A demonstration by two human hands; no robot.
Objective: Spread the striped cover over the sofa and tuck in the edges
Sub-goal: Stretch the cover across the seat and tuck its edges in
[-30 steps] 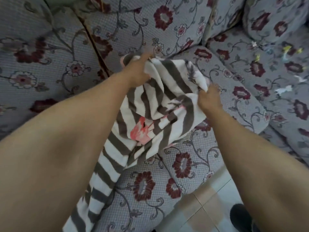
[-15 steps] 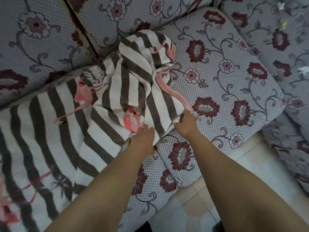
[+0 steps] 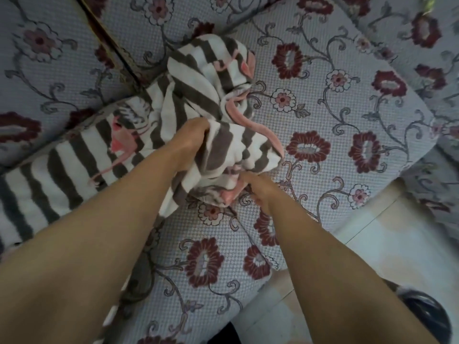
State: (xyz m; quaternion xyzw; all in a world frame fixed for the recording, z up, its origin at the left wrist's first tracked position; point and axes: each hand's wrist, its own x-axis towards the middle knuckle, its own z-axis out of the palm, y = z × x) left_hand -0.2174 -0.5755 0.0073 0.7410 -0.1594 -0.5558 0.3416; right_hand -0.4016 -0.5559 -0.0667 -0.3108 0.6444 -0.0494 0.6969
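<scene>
Here, head view: one look down at the sofa (image 3: pixel 347 150).
Striped cover (image 3: pixel 196 90): lay bunched on the floral seat cushion — its left part spread flat toward the left edge, pink trim trailing right.
Left hand (image 3: pixel 191 142): fingers curled into a fold of the bunched cloth, gripping it.
Right hand (image 3: pixel 258 187): pinched the cover's lower edge — fingertips hidden in fabric.
Floor (image 3: pixel 372 249): pale tiles, lower right.

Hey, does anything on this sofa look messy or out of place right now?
Yes. The striped cover is bunched in a crumpled heap in the middle of the sofa rather than lying flat, leaving the floral seat cushion at the right bare. The left hand and right hand both grip the bunched part.
</scene>
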